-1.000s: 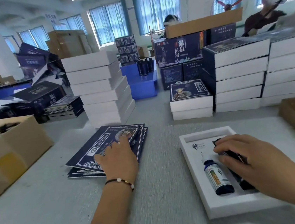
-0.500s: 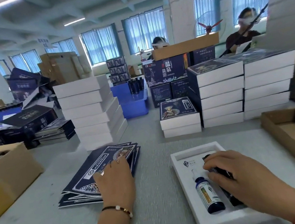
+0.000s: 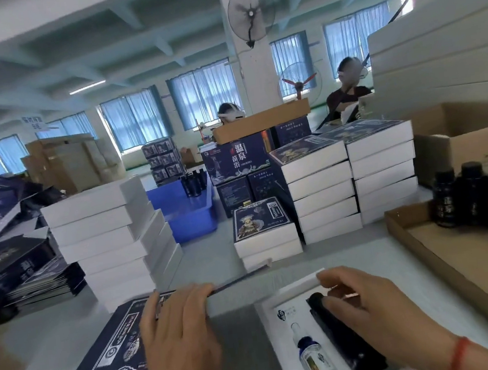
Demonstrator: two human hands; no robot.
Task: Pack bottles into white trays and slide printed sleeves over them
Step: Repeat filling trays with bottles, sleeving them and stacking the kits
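Bare desk (image 3: 238, 331) surface runs as a narrow lane between the pile of flat printed sleeves (image 3: 113, 361) on the left and the white tray (image 3: 272, 333) on the right. Behind this lane, a stack of white boxes (image 3: 112, 242) stands to the left and sleeved box stacks (image 3: 323, 194) block the far side. A blue bin (image 3: 191, 215) sits between those stacks. On the right, a cardboard tray (image 3: 445, 256) holding dark bottles (image 3: 475, 198) borders the white tray, leaving only a slim gap.
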